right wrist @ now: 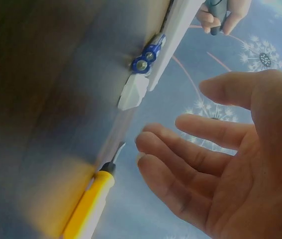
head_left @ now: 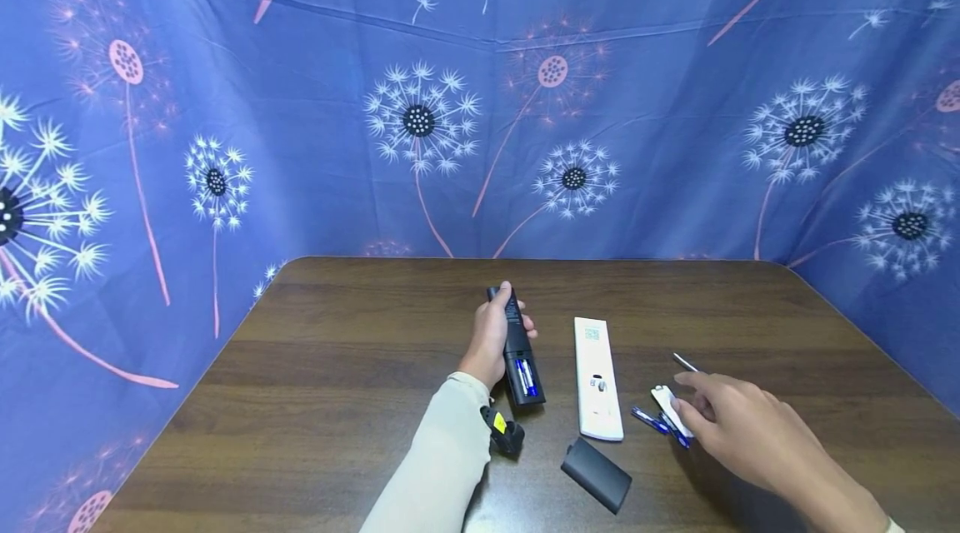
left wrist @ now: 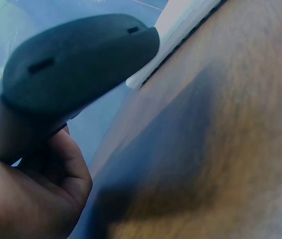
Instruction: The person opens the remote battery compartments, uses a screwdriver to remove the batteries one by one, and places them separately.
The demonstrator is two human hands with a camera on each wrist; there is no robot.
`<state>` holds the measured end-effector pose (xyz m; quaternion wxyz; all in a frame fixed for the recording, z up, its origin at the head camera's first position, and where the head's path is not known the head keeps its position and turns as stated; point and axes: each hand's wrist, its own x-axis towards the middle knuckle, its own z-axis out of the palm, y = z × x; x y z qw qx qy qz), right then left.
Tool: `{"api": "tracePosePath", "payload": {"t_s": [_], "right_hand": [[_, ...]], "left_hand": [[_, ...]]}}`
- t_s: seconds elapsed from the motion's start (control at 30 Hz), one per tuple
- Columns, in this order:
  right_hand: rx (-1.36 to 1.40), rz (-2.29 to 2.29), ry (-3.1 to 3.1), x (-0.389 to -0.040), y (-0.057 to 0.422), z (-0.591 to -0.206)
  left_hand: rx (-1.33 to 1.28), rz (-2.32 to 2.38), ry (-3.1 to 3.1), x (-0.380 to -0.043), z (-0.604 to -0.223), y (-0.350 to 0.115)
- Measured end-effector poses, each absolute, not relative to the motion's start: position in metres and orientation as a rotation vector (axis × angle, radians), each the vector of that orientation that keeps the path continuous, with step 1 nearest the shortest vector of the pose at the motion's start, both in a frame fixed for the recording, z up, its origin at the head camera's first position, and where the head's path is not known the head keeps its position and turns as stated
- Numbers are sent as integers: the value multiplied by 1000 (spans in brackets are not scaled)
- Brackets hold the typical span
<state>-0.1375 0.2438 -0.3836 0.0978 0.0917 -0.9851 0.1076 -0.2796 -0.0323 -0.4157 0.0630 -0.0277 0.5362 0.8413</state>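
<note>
My left hand point(head_left: 489, 341) grips a black remote control point(head_left: 516, 333) above the table, its back turned up and the thumb along its far end. Two blue batteries point(head_left: 527, 378) lie in the remote's uncovered compartment. My right hand point(head_left: 750, 425) hovers at the right with fingers loosely bent and nothing in it. Close to its fingertips are a small white battery cover point(head_left: 664, 400) and loose blue batteries point(head_left: 649, 420). A screwdriver point(right wrist: 88, 204) with a yellow handle lies below that hand; in the head view the hand hides all but its metal shaft point(head_left: 684, 362).
Between the hands a white remote control point(head_left: 597, 408) lies face down on the brown wooden table point(head_left: 337, 366). A black battery cover point(head_left: 597, 475) rests nearer the front edge. Behind the table hangs a blue curtain point(head_left: 322, 100) with dandelion prints.
</note>
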Motion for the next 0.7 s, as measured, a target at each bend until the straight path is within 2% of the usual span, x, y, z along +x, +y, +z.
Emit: {"api": "tracePosePath", "payload": {"t_s": [0.7], "right_hand": [[285,313,-2892,-162,263,-382]], "left_hand": [[-103,2506,1651,-278,-415,-34]]}}
